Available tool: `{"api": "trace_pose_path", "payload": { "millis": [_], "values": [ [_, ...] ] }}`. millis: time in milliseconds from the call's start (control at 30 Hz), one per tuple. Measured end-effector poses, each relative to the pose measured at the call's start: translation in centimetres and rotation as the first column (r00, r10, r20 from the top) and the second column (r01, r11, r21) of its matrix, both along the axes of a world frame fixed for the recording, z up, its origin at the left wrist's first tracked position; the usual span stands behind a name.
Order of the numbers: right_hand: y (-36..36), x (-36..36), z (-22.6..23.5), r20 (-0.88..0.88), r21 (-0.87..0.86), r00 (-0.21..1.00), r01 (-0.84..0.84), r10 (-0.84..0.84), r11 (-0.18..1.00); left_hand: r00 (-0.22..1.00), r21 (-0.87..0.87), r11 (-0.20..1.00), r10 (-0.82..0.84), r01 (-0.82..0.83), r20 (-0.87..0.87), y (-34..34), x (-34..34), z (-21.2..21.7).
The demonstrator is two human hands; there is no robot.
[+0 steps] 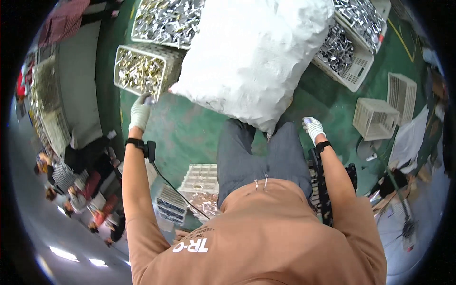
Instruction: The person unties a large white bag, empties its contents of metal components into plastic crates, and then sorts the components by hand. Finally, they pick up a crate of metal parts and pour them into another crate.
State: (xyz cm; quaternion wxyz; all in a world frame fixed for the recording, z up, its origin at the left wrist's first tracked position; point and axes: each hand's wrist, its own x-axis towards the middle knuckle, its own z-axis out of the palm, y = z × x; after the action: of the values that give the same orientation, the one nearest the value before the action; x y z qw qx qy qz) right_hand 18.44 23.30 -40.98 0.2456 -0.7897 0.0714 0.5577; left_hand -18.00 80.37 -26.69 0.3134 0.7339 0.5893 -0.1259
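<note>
Here's the big, bulging white plastic sack (256, 52), filling the far middle of the green floor, its near corner coming down right at the grey-trousered legs (242, 154), perhaps kept that close so its bulk can be steadied. Over on the left, the left hand (140, 114) in a whitish knit glove is at the near edge of a cream plastic crate (117, 71) of gold-coloured metal pieces (137, 69), close to its right corner; fingers curled, but I can't tell whether they grip anything. High crate walls probably keep those loose pieces together. And the right hand (313, 128), in a similar glove, hangs free of the sack, beside the right knee, half-closed, its grip unreadable; the gloves likely guard against metal edges.
</note>
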Motion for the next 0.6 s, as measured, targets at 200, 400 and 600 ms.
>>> {"api": "trace_pose_path", "payload": {
  "millis": [200, 400, 600],
  "values": [
    [2.0, -7.4, -3.7, -0.073, -0.057, 0.830, 0.550, -0.553, 0.833, 0.914, -0.227, 0.921, -0.360, 0.317, -0.186, 14.1, -4.6, -9.7],
    [0.1, -18.6, -0.9, -0.040, -0.247, 0.638, 0.739, -0.769, 0.627, 0.429, -0.257, 0.647, -0.702, 0.718, -0.568, 31.1, 0.4, -6.8],
    [-1.8, -23.5, -6.3, -0.072, -0.233, 0.612, 0.757, -0.787, 0.610, 0.362, -0.054, 0.512, -0.674, 0.857, -0.645, 39.0, 10.6, -9.7]
  ]
}}
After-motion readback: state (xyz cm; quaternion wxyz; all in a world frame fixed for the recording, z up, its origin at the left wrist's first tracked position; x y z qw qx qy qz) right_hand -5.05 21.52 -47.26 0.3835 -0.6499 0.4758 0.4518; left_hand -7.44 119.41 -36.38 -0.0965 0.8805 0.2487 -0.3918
